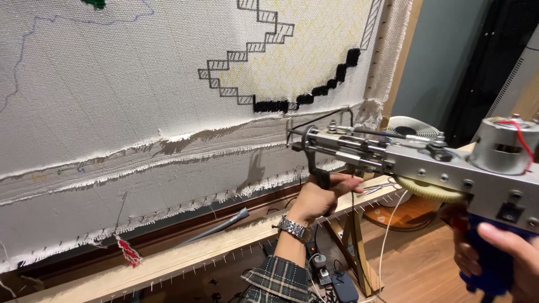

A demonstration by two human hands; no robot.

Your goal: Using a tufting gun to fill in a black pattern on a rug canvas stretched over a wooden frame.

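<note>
The left hand (317, 196) was closed around the black front handle (321, 178) of a tufting gun (415, 163), fingers wrapped over it and the thumb lying along the top. A metal wristwatch (293, 228) sat on that wrist, and a plaid sleeve (278, 279) showed below it. The right hand (505, 255) was shut around the blue rear grip (489, 264) of the same tool, with the fingers curled across its front.

The gun was held level between the two hands, its needle end (289, 134) pointing left and lying close to the cloth (112, 101), though whether it touched could not be told. A yellow gear (431, 189) sat under the metal body, and a silver motor (502, 145) with a red wire (522, 140) stood on top at the back.

The cloth was stretched on a wooden frame (185, 255) with rows of small nails along its lower bar. Just above the needle end ran a stepped line of black tufted yarn (306, 98), following a drawn stair-shaped outline (247, 56) with faint yellow marks inside it. The frayed lower edge (185, 157) of the cloth hung in folds below. A small red tassel of yarn (129, 252) dangled near the bottom left. A power strip and plugs (331, 278) lay on the wooden floor under the frame.
</note>
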